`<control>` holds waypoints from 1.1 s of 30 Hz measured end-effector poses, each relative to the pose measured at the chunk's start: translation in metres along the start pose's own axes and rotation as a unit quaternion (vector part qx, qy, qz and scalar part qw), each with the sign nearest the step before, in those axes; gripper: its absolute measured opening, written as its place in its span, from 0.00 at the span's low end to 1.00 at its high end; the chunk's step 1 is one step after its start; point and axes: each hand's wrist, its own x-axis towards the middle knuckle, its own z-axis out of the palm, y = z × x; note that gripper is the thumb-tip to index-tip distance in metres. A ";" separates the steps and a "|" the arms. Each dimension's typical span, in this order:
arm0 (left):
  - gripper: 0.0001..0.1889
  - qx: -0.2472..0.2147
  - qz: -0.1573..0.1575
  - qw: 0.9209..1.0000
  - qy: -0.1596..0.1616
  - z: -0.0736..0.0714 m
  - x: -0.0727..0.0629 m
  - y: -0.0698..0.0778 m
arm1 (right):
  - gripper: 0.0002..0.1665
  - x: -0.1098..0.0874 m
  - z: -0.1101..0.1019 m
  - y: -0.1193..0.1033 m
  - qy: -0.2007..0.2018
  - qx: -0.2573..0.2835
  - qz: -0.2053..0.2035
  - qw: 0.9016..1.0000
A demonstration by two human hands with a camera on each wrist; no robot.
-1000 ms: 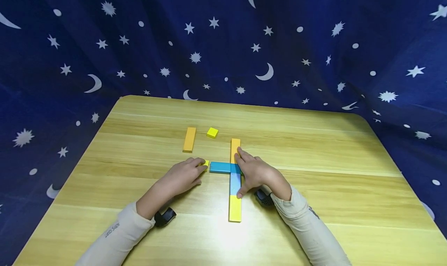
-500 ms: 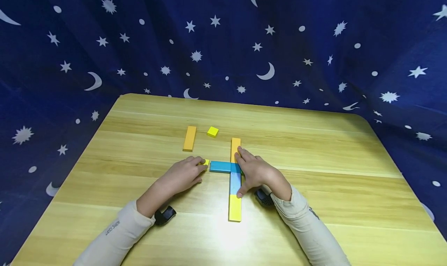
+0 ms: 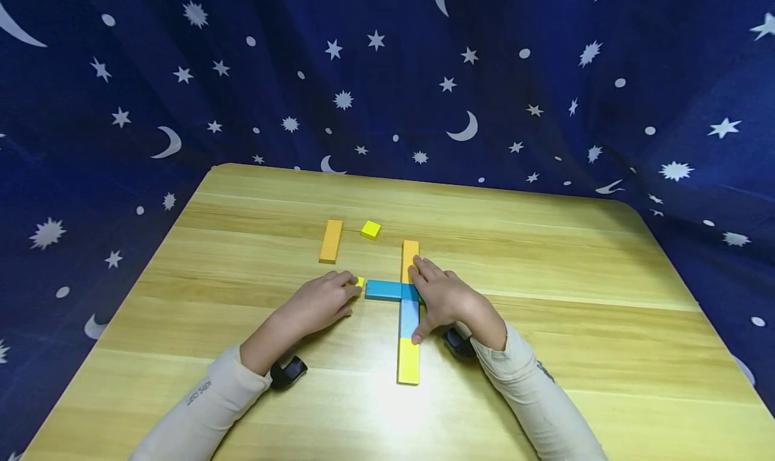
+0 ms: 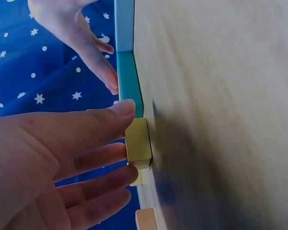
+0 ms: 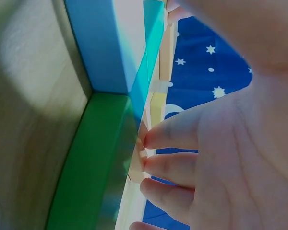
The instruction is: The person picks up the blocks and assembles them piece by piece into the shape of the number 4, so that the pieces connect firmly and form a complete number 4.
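Flat coloured blocks lie in a cross on the table. Its upright row runs from an orange block [image 3: 410, 252] through blue and a light blue block [image 3: 408, 320] to a long yellow block [image 3: 408, 363]. A blue block [image 3: 383, 290] forms the left arm; a green block [image 5: 91, 148], mostly under the hand in the head view, forms the right. My left hand [image 3: 317, 304] pinches a small yellow block [image 4: 138, 142] at the blue block's left end. My right hand [image 3: 449, 301] lies spread over the cross, fingertips at the orange block, thumb near the light blue one.
A loose orange block [image 3: 330, 241] and a small yellow square block [image 3: 371, 229] lie farther back on the wooden table [image 3: 575, 259]. A dark blue curtain [image 3: 387, 84] with stars and moons hangs behind the table's far edge.
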 end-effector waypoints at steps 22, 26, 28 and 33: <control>0.14 0.005 0.007 1.000 0.019 0.003 -0.001 0.000 | 0.53 0.012 -0.031 0.002 0.060 -0.005 0.009 0.998; 0.13 0.006 0.005 1.000 0.016 0.003 0.001 -0.002 | 0.47 0.035 -0.053 -0.016 0.046 -0.032 -0.007 0.998; 0.13 0.009 0.009 1.000 0.015 0.004 0.001 -0.003 | 0.45 0.048 -0.060 -0.027 0.038 -0.047 -0.015 0.998; 0.15 0.012 0.008 1.000 0.014 0.006 0.001 -0.004 | 0.40 0.083 -0.067 -0.056 0.027 -0.075 -0.036 0.996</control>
